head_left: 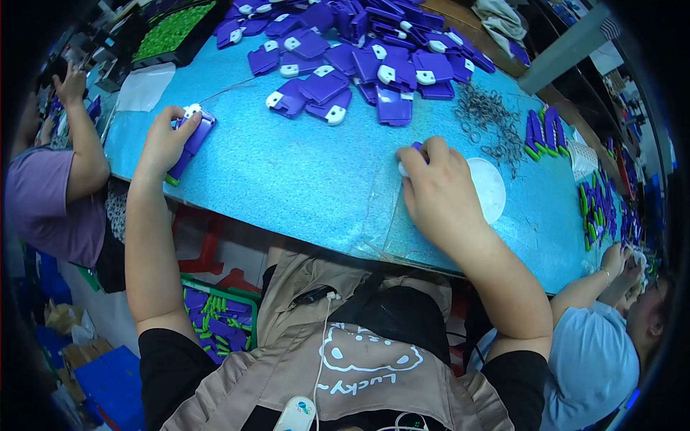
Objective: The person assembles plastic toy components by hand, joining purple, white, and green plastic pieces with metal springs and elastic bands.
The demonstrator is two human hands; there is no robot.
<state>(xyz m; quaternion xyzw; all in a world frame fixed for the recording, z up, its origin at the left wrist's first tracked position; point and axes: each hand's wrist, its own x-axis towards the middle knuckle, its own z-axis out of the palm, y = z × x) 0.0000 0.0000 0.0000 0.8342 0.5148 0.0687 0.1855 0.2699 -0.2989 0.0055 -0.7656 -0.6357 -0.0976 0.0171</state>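
Observation:
My left hand (167, 140) rests at the table's left side, closed around a stack of purple flat plastic pieces (192, 140) with a white end and a green tip. My right hand (435, 188) is pressed down near the table's middle, fingers curled over a small purple and white piece (410, 159) that is mostly hidden under them. A large heap of the same purple pieces with white clips (359, 54) lies at the far side of the blue table (287, 172).
A white round dish (492, 188) sits just right of my right hand, and a pile of small metal rings (492, 122) lies beyond it. A green tray (172, 30) stands far left. Other people work at both ends. A bin of purple parts (215, 320) is under the table.

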